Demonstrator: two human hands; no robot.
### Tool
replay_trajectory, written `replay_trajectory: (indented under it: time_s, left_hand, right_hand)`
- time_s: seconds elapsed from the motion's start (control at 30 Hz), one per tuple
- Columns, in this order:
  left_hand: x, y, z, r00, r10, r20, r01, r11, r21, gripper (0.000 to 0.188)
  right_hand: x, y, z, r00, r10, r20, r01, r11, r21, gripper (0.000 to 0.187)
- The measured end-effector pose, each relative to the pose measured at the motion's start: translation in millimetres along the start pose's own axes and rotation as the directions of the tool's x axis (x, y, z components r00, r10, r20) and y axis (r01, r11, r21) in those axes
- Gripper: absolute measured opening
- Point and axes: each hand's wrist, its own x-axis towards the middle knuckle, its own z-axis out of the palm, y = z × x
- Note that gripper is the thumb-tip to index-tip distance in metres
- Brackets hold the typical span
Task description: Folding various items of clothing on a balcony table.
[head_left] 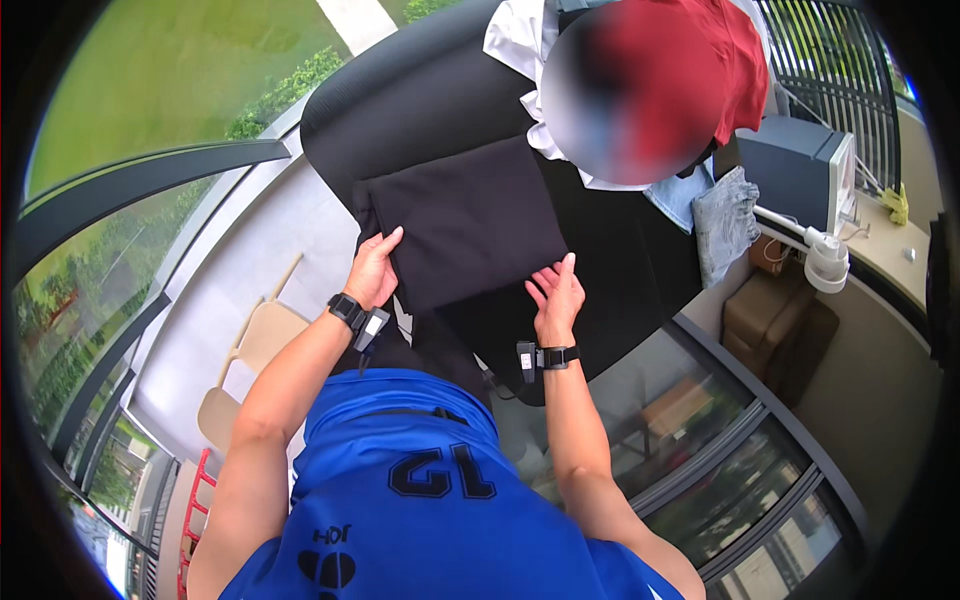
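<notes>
A folded black garment (475, 222) lies as a neat rectangle on the black padded surface (625, 270) in front of me. My left hand (374, 268) holds its left edge, thumb on top and the other fingers partly hidden behind the layers. At the lower right corner is my right hand (556, 300), its fingers apart and touching the edge of the cloth. The fold edges show as loose layers along the left side. Both wrists carry black straps with small devices.
A pile of clothes, with a red garment (740, 70), white cloth (522, 35) and grey denim (726, 225), lies at the far right. Beyond it stand a grey box-shaped appliance (795, 175) and a white round device (827, 262). Beige chairs (268, 335) and windows are to the left.
</notes>
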Motion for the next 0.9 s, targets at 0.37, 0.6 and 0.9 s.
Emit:
replay_trajectory:
  time_s: [0.37, 0.6, 0.9]
  left_hand:
    - [-20, 31, 26, 0.829, 0.527, -0.187, -0.066, 0.425, 0.903, 0.033]
    - [-8, 36, 70, 0.735, 0.201, 0.648, -0.280, -0.781, 0.559, 0.076]
    - [29, 28, 49, 0.793, 0.152, 0.590, -0.180, -0.866, 0.466, 0.083]
  right_hand:
    - [-19, 29, 20, 0.923, 0.100, 0.373, -0.192, 0.956, 0.220, 0.027]
    - [-19, 25, 26, 0.941, 0.065, 0.331, -0.134, 0.973, 0.190, 0.030]
    - [-23, 33, 26, 0.903, 0.167, 0.395, -0.285, 0.922, 0.261, 0.042]
